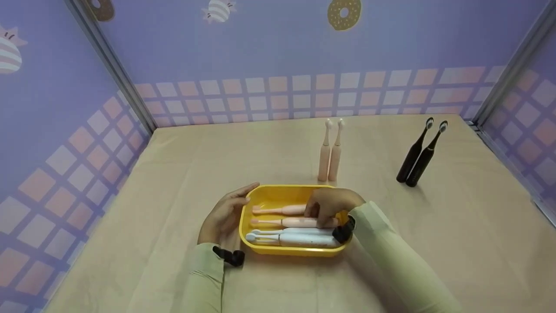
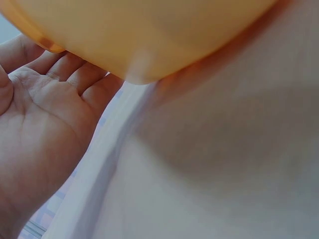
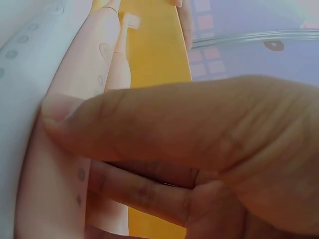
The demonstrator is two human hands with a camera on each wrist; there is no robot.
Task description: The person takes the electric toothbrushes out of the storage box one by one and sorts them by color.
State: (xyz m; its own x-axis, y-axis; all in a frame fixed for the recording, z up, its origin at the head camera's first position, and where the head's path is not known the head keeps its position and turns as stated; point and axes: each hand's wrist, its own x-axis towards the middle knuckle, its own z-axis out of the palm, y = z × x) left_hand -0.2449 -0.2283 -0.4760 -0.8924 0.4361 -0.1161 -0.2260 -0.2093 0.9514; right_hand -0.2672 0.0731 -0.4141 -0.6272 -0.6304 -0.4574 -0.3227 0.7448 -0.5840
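A yellow plastic basket [image 1: 295, 251] holds two pink electric toothbrushes and two white ones, lying side by side with heads to the left. My left hand [image 1: 223, 215] grips its left end, thumb at the rim and fingers along the outer wall, as the left wrist view also shows. Inside, my right hand [image 1: 332, 204] pinches the handle of the nearer pink toothbrush [image 1: 293, 222], the thumb pressed on its side. The other pink toothbrush [image 1: 282, 210] lies behind it, partly hidden by the fingers. The white toothbrushes [image 1: 304, 240] lie along the near wall.
Two pink toothbrushes [image 1: 329, 161] stand upright on the table just behind the basket. Two black toothbrushes [image 1: 415, 163] stand farther right. Patterned panels [image 1: 278, 52] enclose the cloth-covered table [image 1: 208, 161] at the back and sides.
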